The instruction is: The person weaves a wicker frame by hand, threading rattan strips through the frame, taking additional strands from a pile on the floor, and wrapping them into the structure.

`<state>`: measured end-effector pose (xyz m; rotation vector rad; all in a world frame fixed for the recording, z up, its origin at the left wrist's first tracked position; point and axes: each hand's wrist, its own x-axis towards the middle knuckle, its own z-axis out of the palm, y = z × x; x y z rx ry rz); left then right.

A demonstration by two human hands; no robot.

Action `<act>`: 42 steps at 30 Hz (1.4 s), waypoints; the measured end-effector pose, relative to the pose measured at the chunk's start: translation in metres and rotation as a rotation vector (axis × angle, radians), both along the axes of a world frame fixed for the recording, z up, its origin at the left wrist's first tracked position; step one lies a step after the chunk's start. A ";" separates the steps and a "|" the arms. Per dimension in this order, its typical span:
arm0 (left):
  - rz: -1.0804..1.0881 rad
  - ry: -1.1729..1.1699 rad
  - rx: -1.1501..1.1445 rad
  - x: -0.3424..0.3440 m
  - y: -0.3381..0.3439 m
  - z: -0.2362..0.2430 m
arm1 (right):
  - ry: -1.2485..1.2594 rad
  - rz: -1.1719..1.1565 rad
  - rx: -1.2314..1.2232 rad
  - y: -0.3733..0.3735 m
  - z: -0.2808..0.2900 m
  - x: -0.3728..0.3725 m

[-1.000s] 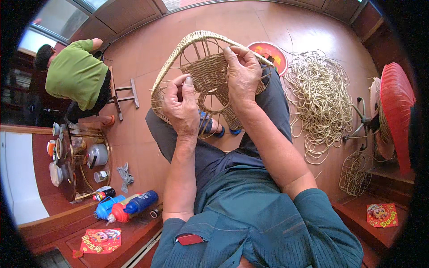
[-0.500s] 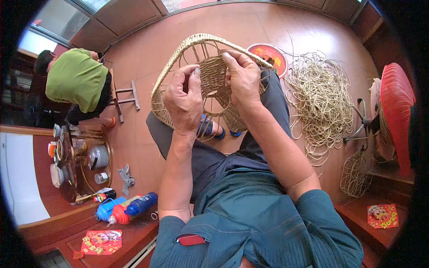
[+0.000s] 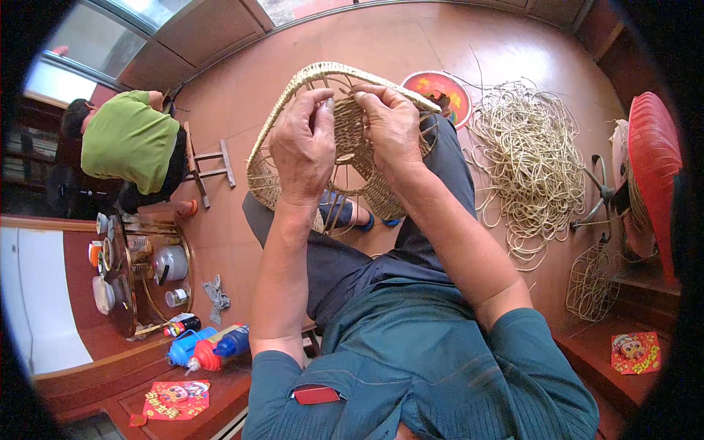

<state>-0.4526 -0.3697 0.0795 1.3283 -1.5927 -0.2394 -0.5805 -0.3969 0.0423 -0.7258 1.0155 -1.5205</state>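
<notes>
We are holding our left hand (image 3: pixel 302 150) and right hand (image 3: pixel 394 136) curled over a woven basket (image 3: pixel 350 126), grip impossible to tell.

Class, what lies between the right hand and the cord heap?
In the head view, the woven basket's right edge, the grey-trousered right knee, then reddish floor.

We have the basket (image 3: pixel 347 126) at our knees (image 3: pixel 446 143), a basin (image 3: pixel 458 95) beyond its right corner, cord (image 3: pixel 524 165) toward the floor's (image 3: pixel 246 88) right edge.
</notes>
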 end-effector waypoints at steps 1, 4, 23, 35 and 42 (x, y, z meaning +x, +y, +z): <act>-0.008 -0.093 -0.052 -0.002 -0.003 0.000 | -0.031 0.006 0.002 0.001 0.001 -0.001; -0.009 -0.274 -0.087 -0.003 -0.010 -0.001 | -0.047 0.011 -0.017 0.000 -0.001 -0.002; -0.078 -0.812 -0.074 0.005 -0.029 0.014 | 0.085 0.052 -0.076 -0.001 -0.015 -0.006; -0.038 -0.406 -0.186 0.006 -0.011 0.000 | 0.076 0.032 -0.069 0.005 -0.010 -0.003; -0.021 -0.391 -0.081 -0.001 -0.001 -0.001 | 0.017 0.035 -0.074 0.003 -0.016 -0.002</act>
